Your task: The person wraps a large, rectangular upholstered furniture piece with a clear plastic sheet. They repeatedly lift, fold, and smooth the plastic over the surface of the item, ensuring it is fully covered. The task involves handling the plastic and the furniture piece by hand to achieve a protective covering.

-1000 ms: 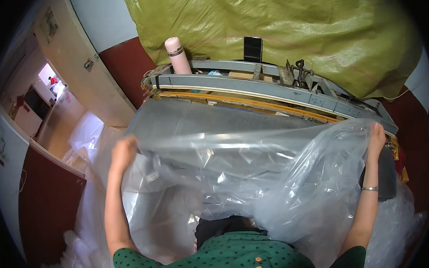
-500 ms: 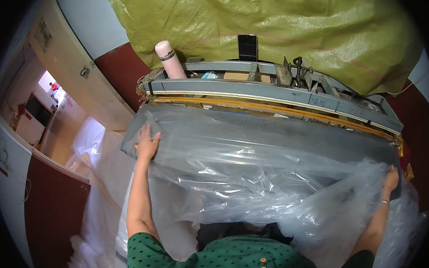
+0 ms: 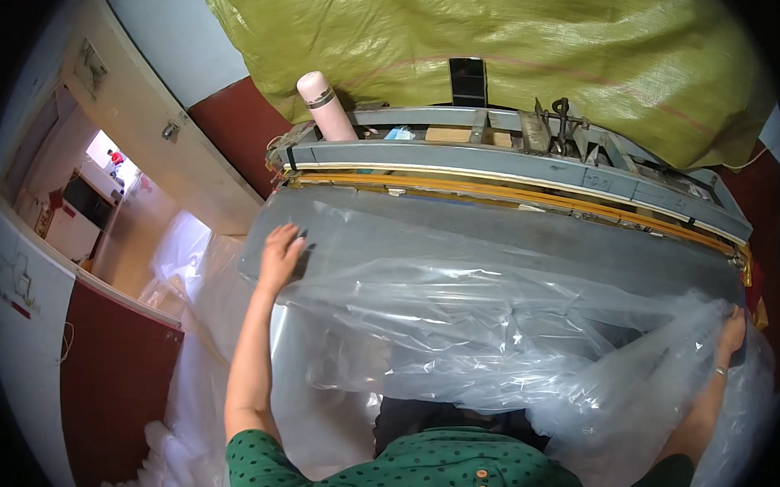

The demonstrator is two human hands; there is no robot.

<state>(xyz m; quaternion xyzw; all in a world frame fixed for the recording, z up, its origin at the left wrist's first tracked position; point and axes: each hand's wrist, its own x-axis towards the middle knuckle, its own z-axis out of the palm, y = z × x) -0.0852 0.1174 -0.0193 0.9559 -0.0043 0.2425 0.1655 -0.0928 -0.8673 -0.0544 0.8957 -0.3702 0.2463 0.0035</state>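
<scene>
A wide sheet of clear plastic film [image 3: 463, 319] lies crumpled over the grey board [image 3: 511, 229] in front of me and drapes down toward my body. My left hand [image 3: 282, 253] is over the board's left end, beside the film's left part. Its fingers are stretched forward and I see nothing in them. At the board's right end my right hand [image 3: 731, 329] is closed on a gathered part of the film. Folds of film partly hide its fingers.
Behind the board runs a long grey metal frame [image 3: 508, 164] with orange strips [image 3: 492, 183]. A pink bottle [image 3: 327, 107] and a phone [image 3: 468, 82] stand at it, below a yellow-green woven sheet [image 3: 572, 35]. More film [image 3: 184, 409] lies left, by an open door [image 3: 154, 114].
The film's left part has slid toward me, baring more of the board. My left hand's fingers lie closer together. The whole view has shifted slightly; my right hand keeps its hold.
</scene>
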